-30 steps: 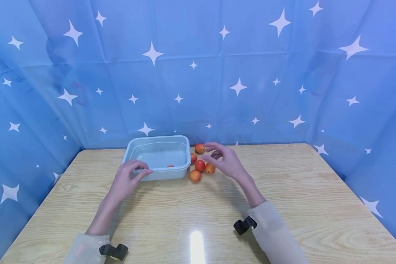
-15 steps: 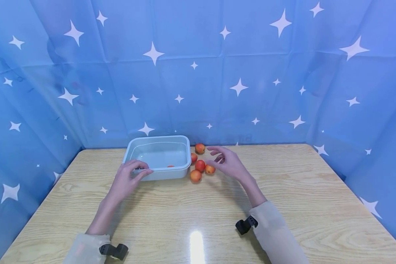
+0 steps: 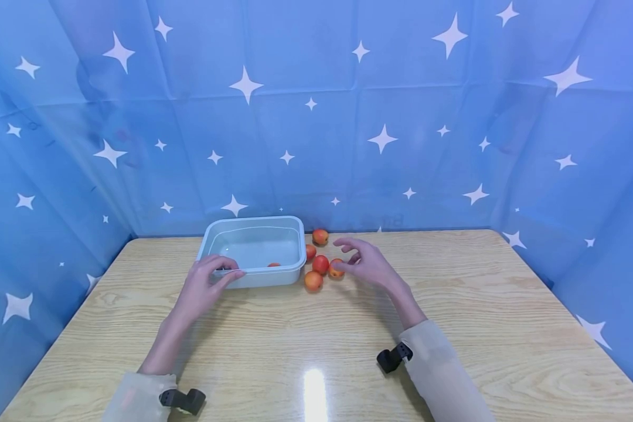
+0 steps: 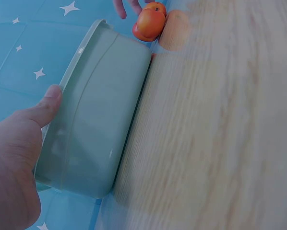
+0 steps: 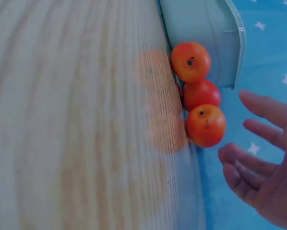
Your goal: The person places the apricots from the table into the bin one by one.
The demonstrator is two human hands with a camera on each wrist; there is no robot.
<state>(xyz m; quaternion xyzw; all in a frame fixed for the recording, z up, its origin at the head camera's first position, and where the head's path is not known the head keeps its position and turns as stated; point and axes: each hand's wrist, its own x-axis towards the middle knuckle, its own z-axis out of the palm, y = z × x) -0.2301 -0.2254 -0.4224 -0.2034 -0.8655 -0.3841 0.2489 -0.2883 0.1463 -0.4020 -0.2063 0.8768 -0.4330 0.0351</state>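
My left hand (image 3: 207, 282) pinches the near rim of a light blue plastic tub (image 3: 264, 279), thumb outside the wall and fingers over the inside. Just right of the tub lie several small orange-red apples. My right hand (image 3: 369, 264) hovers at the rightmost apple (image 3: 336, 269), fingers spread and holding nothing; in the head view its thumb overlaps that apple. A gap shows between the fingers and the same apple (image 5: 206, 125) in the right wrist view. A red apple (image 3: 320, 265) sits left of it, and a paler one (image 3: 313, 281) lies nearest me.
Another apple (image 3: 320, 237) lies at the table's back edge, and one more (image 3: 310, 252) against the tub's right wall. Inside the tub, the top of an apple (image 3: 274, 265) shows above the near rim. A blue star-patterned curtain (image 3: 316, 146) hangs behind the wooden table (image 3: 274, 346).
My right hand has lowered and come slightly towards me and to the right, from the back apple to the rightmost one. The left hand and tub have stayed in place.
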